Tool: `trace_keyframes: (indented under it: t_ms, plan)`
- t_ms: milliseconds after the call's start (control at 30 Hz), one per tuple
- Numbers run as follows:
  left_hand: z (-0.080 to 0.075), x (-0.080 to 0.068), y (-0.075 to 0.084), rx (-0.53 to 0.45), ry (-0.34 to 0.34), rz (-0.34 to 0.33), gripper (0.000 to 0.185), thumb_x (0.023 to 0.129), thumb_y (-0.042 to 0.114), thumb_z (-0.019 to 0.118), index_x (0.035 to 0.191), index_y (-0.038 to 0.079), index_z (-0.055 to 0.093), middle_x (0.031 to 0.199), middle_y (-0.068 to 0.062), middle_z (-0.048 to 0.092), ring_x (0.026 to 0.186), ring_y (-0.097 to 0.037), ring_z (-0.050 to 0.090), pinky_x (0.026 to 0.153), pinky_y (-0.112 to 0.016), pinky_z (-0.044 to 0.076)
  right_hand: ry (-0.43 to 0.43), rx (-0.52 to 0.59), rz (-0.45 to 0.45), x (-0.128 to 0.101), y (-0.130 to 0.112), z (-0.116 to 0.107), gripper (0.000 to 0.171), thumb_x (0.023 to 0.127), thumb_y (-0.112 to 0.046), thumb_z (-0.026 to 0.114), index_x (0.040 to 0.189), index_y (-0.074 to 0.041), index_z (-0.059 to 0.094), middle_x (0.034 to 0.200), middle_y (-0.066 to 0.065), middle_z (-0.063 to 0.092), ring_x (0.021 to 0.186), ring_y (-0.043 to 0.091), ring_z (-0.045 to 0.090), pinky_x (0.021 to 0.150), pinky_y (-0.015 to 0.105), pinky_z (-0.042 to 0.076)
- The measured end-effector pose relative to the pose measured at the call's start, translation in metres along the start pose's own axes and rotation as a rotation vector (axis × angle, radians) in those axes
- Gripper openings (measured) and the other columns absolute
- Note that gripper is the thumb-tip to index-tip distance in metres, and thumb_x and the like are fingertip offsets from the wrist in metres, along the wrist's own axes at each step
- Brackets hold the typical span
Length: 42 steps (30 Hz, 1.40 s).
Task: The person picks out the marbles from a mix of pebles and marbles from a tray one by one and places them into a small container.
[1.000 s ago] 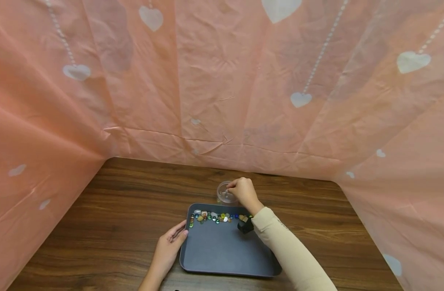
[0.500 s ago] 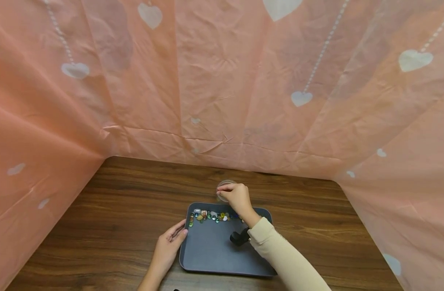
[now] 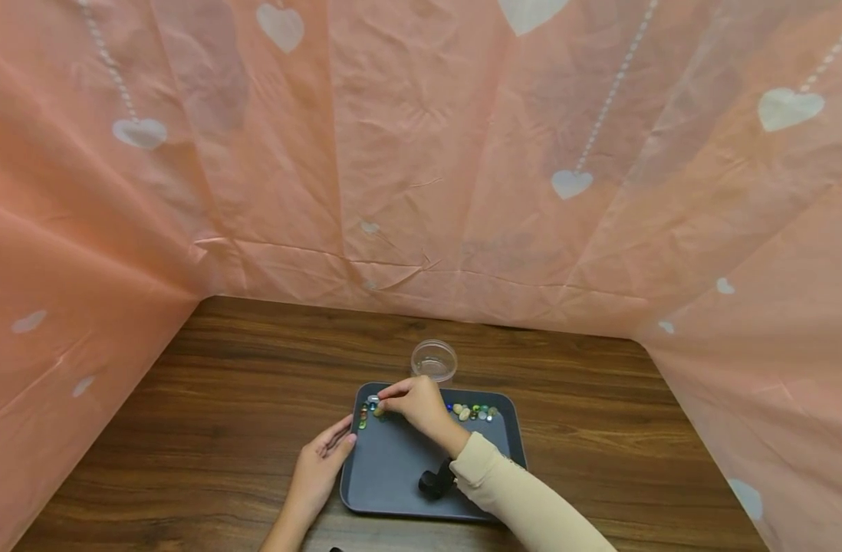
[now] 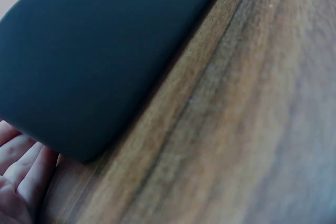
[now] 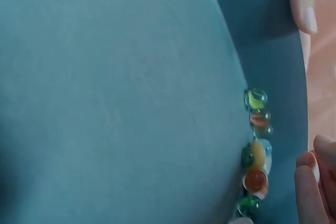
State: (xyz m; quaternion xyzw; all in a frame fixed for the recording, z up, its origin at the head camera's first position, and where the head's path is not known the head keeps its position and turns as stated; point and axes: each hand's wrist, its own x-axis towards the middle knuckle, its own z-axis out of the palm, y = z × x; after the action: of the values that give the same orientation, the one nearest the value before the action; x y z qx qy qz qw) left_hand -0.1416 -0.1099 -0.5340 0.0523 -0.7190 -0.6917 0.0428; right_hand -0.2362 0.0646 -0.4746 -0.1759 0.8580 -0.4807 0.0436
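Observation:
A grey tray (image 3: 421, 468) lies on the table with a row of glass marbles and small stones (image 3: 465, 412) along its far side. My left hand (image 3: 319, 464) grips the tray's left rim, thumb over the wall and fingers outside; some of these fingers (image 4: 23, 163) show beside the dark tray side in the left wrist view. My right hand (image 3: 421, 405) is over the tray's far left, pinching what looks like a small pale stone (image 5: 315, 167), mostly hidden by the fingertips. Green and orange marbles (image 5: 256, 99) lie along the wall nearby.
Behind the tray stands a clear round plastic tub (image 3: 434, 360). A black wrist camera mount (image 3: 436, 481) hangs from the right wrist over the tray. A pink curtain (image 3: 421, 192) with white hearts surrounds the wooden table (image 3: 255, 368).
My right hand has left the clear tub and moved left and nearer, over the tray's far left corner. The left hand keeps its hold on the rim.

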Motion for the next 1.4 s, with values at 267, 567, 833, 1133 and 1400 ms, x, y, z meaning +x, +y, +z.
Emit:
trace_keyframes:
  t_ms: [267, 567, 833, 1133, 1400]
  plan:
    - [-0.001, 0.000, 0.001, -0.019, -0.005, 0.006, 0.044, 0.096, 0.014, 0.065, 0.134, -0.006, 0.056, 0.136, -0.025, 0.059, 0.129, -0.035, 0.057, 0.097, -0.013, 0.050, -0.037, -0.002, -0.007, -0.004, 0.003, 0.011, 0.013, 0.075, -0.006, 0.085, 0.087, -0.004, 0.081, 0.086, 0.011, 0.078, 0.076, 0.005, 0.068, 0.061, 0.015, 0.053]
    - [0.000, 0.000, 0.001, -0.015, -0.008, 0.002, 0.044, 0.097, 0.014, 0.065, 0.135, -0.006, 0.056, 0.137, -0.025, 0.059, 0.129, -0.035, 0.057, 0.100, -0.019, 0.051, -0.079, -0.058, 0.005, -0.004, 0.004, 0.019, 0.012, 0.075, -0.011, 0.086, 0.086, -0.008, 0.081, 0.084, 0.006, 0.079, 0.076, 0.003, 0.067, 0.060, 0.015, 0.051]
    - [0.000, 0.000, 0.000, -0.012, -0.004, -0.004, 0.044, 0.097, 0.014, 0.065, 0.135, -0.005, 0.056, 0.137, -0.024, 0.059, 0.129, -0.034, 0.057, 0.097, -0.012, 0.050, -0.104, -0.083, -0.025, -0.003, 0.007, 0.027, 0.011, 0.074, -0.008, 0.086, 0.084, -0.007, 0.081, 0.082, 0.005, 0.079, 0.073, 0.000, 0.064, 0.059, 0.014, 0.051]
    - [-0.001, 0.001, 0.001, -0.010, -0.013, 0.004, 0.045, 0.097, 0.016, 0.065, 0.135, -0.005, 0.056, 0.137, -0.024, 0.059, 0.129, -0.034, 0.056, 0.099, -0.014, 0.050, -0.123, -0.110, -0.034, -0.003, 0.004, 0.030, 0.010, 0.074, -0.009, 0.086, 0.083, -0.008, 0.081, 0.084, 0.005, 0.079, 0.074, 0.000, 0.063, 0.060, 0.014, 0.051]
    - [-0.001, 0.001, 0.000, -0.012, -0.008, 0.004, 0.044, 0.097, 0.015, 0.065, 0.135, -0.005, 0.057, 0.137, -0.024, 0.059, 0.129, -0.033, 0.057, 0.098, -0.014, 0.050, -0.140, -0.184, -0.100, -0.001, 0.002, 0.033, 0.007, 0.077, -0.007, 0.083, 0.084, -0.008, 0.081, 0.082, 0.004, 0.079, 0.075, 0.002, 0.065, 0.060, 0.013, 0.051]
